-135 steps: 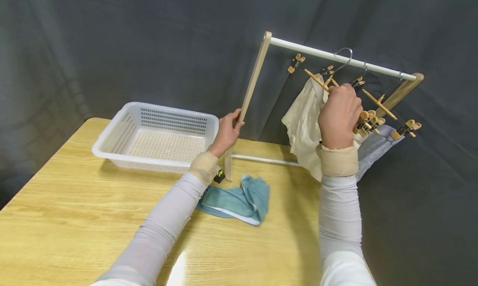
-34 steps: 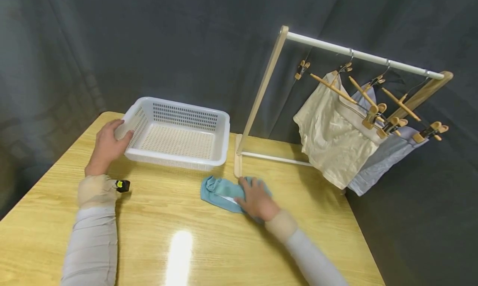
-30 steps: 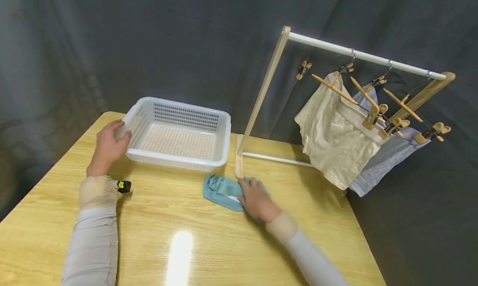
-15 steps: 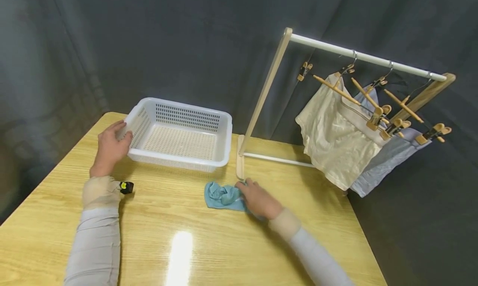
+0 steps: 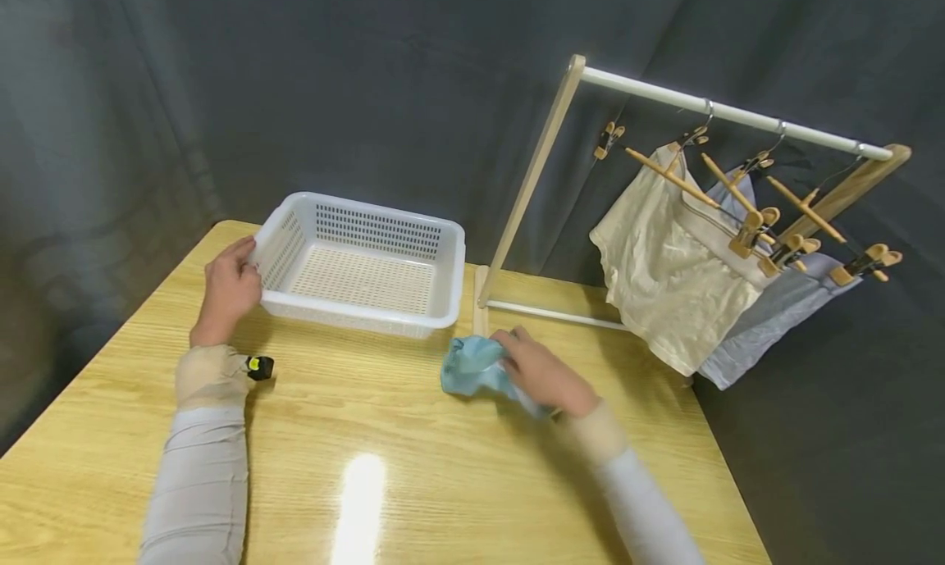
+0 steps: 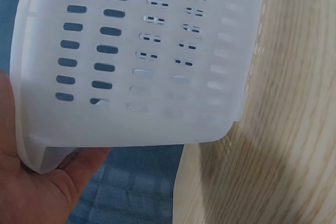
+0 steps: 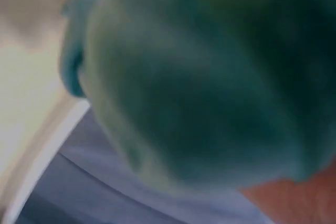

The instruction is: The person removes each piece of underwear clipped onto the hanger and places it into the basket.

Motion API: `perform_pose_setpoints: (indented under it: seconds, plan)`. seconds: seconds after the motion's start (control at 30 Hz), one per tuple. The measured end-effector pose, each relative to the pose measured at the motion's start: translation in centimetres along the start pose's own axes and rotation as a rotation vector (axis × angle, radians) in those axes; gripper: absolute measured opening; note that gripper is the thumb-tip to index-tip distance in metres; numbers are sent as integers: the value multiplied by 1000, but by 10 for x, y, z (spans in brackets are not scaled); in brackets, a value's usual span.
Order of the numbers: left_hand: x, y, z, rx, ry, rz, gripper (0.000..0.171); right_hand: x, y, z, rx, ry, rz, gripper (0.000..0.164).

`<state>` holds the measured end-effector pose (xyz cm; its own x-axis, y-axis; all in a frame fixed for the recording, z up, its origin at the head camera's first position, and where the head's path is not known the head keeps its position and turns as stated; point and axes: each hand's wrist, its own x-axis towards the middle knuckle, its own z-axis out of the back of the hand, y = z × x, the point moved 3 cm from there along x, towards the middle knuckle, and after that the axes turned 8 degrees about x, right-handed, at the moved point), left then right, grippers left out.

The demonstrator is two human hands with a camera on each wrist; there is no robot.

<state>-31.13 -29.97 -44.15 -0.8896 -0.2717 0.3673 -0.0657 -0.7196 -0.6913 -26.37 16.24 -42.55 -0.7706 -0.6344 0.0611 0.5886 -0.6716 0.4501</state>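
Observation:
My left hand [image 5: 230, 293] grips the left end of a white plastic basket [image 5: 354, 309]. In the left wrist view, its thumb and fingers wrap the rim at a corner of the basket [image 6: 126, 124]. A crumpled teal garment [image 5: 471, 366] hangs from my right hand [image 5: 548, 375], which pinches it just above the table near the rack's foot. The teal garment [image 7: 184, 87] fills most of the right wrist view, blurred, and hides the fingertips there. The basket holds nothing that I can see.
A clothes rack [image 5: 542, 155] of wood and white bars stands at the right. Cream shorts [image 5: 664, 261] and grey-blue shorts [image 5: 775, 319] hang from clip hangers on it. The wooden table [image 5: 295, 467] meets a dark curtain [image 5: 413, 81] behind.
My left hand has gone from the rack's post to the basket. My right hand has left the hangers and lifted the teal garment off the table, most recently moving it right.

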Motion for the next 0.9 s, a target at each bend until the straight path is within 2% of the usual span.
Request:
perform_pose_setpoints:
  seconds: [0.13, 0.23, 0.47, 0.57, 0.67, 0.8, 0.9]
  plan:
    - [0, 0, 0, 7, -5, 0, 50, 4, 10, 24, 25, -7, 63, 38]
    - [0, 0, 1, 5, -4, 2, 50, 11, 16, 40, 23, -44, 109, 38]
    - [-2, 1, 2, 0, 10, 12, 51, 45, 40, 77, 85, -152, 252, 35]
    - [-3, 4, 3, -9, 11, 25, 51, 67, 49, 86, 121, -206, 316, 32]
    - [-4, 4, 2, -25, 3, 29, 50, 89, 57, 89, 141, -241, 344, 29]
    - [-3, 3, 1, -44, -11, 28, 50, 120, 64, 91, 165, -238, 363, 26]
    - [-2, 2, -2, -49, -11, 30, 50, 143, 63, 88, 156, -203, 355, 25]
